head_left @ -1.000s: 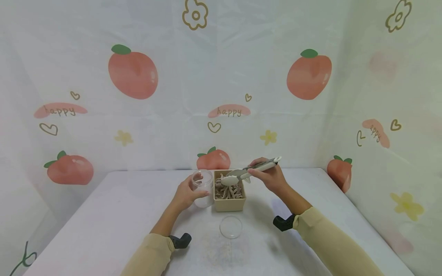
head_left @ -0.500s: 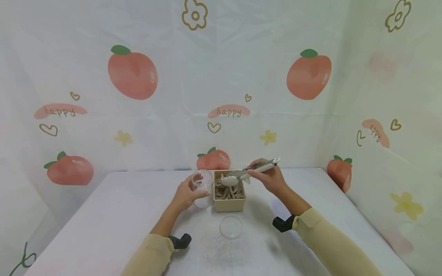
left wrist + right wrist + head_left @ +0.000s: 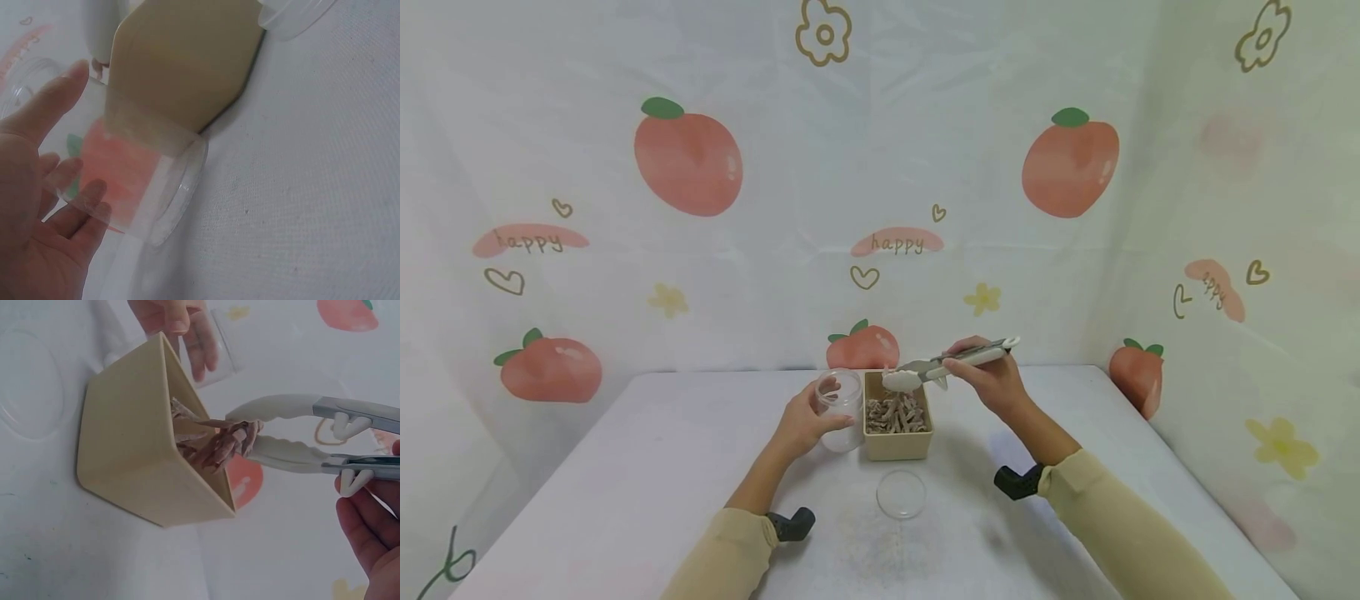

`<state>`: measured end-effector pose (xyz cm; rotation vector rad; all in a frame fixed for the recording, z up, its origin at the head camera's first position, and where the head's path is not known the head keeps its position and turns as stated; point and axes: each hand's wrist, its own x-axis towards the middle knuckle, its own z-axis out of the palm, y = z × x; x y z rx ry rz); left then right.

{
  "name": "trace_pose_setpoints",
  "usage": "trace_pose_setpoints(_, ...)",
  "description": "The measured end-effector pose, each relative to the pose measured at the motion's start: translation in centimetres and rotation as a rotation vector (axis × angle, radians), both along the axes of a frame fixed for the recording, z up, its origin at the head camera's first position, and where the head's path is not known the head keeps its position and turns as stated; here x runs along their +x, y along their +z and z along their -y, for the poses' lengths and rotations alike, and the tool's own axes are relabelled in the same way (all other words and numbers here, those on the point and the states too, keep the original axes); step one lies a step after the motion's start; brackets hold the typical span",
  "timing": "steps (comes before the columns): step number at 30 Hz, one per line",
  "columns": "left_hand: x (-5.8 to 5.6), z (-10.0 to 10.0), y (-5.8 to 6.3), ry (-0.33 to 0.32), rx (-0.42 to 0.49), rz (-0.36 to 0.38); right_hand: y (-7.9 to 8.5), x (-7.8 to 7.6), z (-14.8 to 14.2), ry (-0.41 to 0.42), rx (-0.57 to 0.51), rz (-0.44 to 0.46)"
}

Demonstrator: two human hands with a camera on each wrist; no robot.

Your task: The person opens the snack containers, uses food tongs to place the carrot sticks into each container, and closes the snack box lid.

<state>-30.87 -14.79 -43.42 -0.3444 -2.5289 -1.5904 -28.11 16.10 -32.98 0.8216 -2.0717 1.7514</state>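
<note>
My left hand (image 3: 801,427) curls round an upright clear plastic jar (image 3: 844,432) without a lid, its thumb on the near side. Right beside it stands a beige square box (image 3: 898,447) holding greyish-brown dried strips (image 3: 895,415). In my right hand (image 3: 994,385) I hold white-tipped tongs (image 3: 973,358) over the back of the box. Between the tong tips a clump of the strips (image 3: 232,442) is pinched at the box opening, as the right wrist view shows. The left wrist view shows the jar wall (image 3: 125,169) see-through, with no strips visible inside.
A round clear lid (image 3: 902,494) lies on the white tabletop (image 3: 700,433) in front of the box. Behind the table hangs a white curtain (image 3: 775,167) printed with peaches, and it continues along the right side. Each wrist carries a black mount (image 3: 1017,482).
The tongs have risen from the strips inside the box, bringing up a clump and baring more of the strips below. The left hand and jar have stayed in place.
</note>
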Motion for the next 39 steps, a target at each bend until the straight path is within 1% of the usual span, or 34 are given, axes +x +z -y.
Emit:
trace_pose_setpoints(4, 0.0, 0.0, -0.1, -0.002, -0.001, -0.007, 0.6, 0.2, 0.0, -0.036, 0.013, -0.023)
trace_pose_setpoints(7, -0.1, 0.1, -0.2, -0.003, -0.002, -0.032, 1.1, 0.3, 0.1, -0.07, 0.022, -0.029)
trace_pose_setpoints(11, -0.2, 0.1, -0.3, -0.001, -0.024, -0.072, 1.7, 0.3, 0.2, -0.106, 0.03, -0.031)
trace_pose_setpoints(14, -0.2, 0.2, -0.3, -0.008, -0.014, -0.056, 2.2, 0.3, 0.3, -0.139, 0.046, -0.04)
trace_pose_setpoints(17, -0.2, 0.2, -0.2, -0.02, 0.009, -0.03, 2.6, 0.4, 0.5, -0.156, 0.045, -0.055)
trace_pose_setpoints(22, -0.2, 0.2, -0.2, -0.019, 0.016, -0.011, 3.4, 0.5, 1.2, -0.131, 0.006, -0.113)
trace_pose_setpoints(28, -0.2, 0.2, -0.2, -0.02, 0.014, -0.014, 4.4, 0.9, 2.3, -0.109, -0.027, -0.17)
trace_pose_setpoints(34, -0.1, 0.1, -0.2, -0.01, 0.013, -0.012, 4.7, 0.7, 3.7, -0.043, -0.11, -0.17)
trace_pose_setpoints(39, -0.2, 0.1, -0.2, 0.003, 0.006, 0.005, 4.4, 0.8, 4.8, -0.026, -0.12, -0.13)
